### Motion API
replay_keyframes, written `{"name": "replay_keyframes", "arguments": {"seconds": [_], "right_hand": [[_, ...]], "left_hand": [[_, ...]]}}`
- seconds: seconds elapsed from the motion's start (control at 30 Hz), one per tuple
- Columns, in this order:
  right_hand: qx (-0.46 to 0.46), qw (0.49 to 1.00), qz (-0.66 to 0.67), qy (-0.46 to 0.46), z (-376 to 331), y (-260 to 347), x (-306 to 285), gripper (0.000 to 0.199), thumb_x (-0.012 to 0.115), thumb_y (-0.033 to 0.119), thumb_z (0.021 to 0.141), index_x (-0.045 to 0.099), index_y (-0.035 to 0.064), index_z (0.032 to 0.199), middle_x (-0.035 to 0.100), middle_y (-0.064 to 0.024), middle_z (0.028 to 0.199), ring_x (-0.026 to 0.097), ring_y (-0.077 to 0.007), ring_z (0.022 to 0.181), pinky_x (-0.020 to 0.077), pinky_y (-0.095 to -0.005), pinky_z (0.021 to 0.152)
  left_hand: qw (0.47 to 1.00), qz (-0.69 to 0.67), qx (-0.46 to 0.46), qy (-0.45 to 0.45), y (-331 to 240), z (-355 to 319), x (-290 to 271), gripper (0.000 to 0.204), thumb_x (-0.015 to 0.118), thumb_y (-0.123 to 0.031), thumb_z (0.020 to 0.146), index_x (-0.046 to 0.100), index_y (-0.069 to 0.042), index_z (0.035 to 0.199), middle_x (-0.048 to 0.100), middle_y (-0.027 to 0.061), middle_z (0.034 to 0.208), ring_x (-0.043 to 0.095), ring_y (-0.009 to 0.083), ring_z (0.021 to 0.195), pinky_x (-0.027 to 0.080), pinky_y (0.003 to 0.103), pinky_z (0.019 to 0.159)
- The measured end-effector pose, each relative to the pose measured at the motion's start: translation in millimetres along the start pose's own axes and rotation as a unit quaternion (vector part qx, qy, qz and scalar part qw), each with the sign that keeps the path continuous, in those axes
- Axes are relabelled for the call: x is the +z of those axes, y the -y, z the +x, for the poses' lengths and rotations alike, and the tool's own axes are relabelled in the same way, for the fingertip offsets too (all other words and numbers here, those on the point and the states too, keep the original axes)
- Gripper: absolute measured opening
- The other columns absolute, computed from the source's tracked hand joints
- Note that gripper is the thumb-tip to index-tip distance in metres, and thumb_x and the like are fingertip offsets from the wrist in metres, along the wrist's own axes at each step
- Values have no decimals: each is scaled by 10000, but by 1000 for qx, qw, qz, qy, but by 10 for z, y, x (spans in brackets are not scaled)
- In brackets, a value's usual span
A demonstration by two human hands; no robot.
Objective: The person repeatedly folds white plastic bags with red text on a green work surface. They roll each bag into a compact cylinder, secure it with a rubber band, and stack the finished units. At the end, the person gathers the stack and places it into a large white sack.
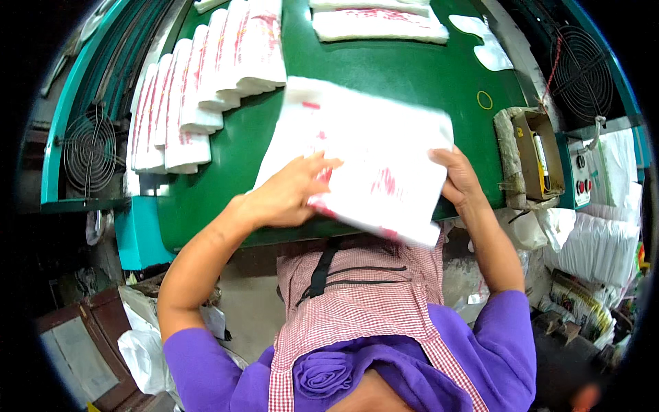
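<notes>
A white plastic bag stack [384, 151] with red print lies tilted over the near part of the green table, blurred by motion. My right hand [458, 177] grips its right edge, with the thumb on top and the other fingers partly hidden. On the stack's left side rests my left hand [292, 189], its fingers stretched out and apart over the printed face, slightly smeared. Whether the stack is one bag or several cannot be made out.
Folded white bag bundles [199, 89] overlap in a row at the far left of the green table [384, 62]. More bundles [381, 26] lie at the back. A yellow rubber band [484, 100], a white plastic scrap [489, 48] and an open box [532, 147] are at the right.
</notes>
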State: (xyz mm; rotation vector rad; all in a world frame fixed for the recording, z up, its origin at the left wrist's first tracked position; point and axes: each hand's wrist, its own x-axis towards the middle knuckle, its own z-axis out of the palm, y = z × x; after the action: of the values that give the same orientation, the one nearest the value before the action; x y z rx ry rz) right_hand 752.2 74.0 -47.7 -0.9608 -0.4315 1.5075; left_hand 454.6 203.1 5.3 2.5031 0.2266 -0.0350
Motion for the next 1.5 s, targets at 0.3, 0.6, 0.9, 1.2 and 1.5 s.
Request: {"name": "replay_keyframes", "arguments": {"seconds": [0.3,0.6,0.9,1.2,1.5], "right_hand": [[-271,508,-750,325,-193,153,70,442,547,58,845,545,159,1276,430,-103,1427,384,-258,1340,264,-461,1123],[-81,632,-715,288,-98,661,230,405,559,205,851,563,41,1221,472,-214,1353,346,-392,1331,299,-452,1081],[-158,621,-744,188,-377,339,386,453,670,388,793,599,9,1031,628,-208,981,594,-369,943,470,-445,807],[-72,711,-699,31,355,854,-8,349,680,227,804,630,-2,1063,657,-184,920,632,-265,804,496,-366,719],[-174,354,-908,-140,848,1299,-527,87,576,54,772,651,24,805,658,-175,828,648,-350,816,535,-436,695]], "left_hand": [[988,141,21,-58,-13,8,-117,306,694,-127,653,639,-107,953,632,71,1051,589,296,923,483,384,792],[994,73,-45,67,67,437,-319,263,663,-105,677,639,6,914,595,196,1158,579,367,1029,460,425,903],[983,-47,-160,75,-200,-97,-206,426,613,-203,804,558,-18,1184,601,222,1133,594,372,996,481,450,817],[989,-5,-122,-83,68,509,96,522,727,-444,739,605,-67,1079,599,138,1051,567,306,973,462,391,823],[932,-301,-162,-118,-323,65,256,408,704,-251,815,552,-7,1105,620,122,958,598,216,818,483,327,766]]}}
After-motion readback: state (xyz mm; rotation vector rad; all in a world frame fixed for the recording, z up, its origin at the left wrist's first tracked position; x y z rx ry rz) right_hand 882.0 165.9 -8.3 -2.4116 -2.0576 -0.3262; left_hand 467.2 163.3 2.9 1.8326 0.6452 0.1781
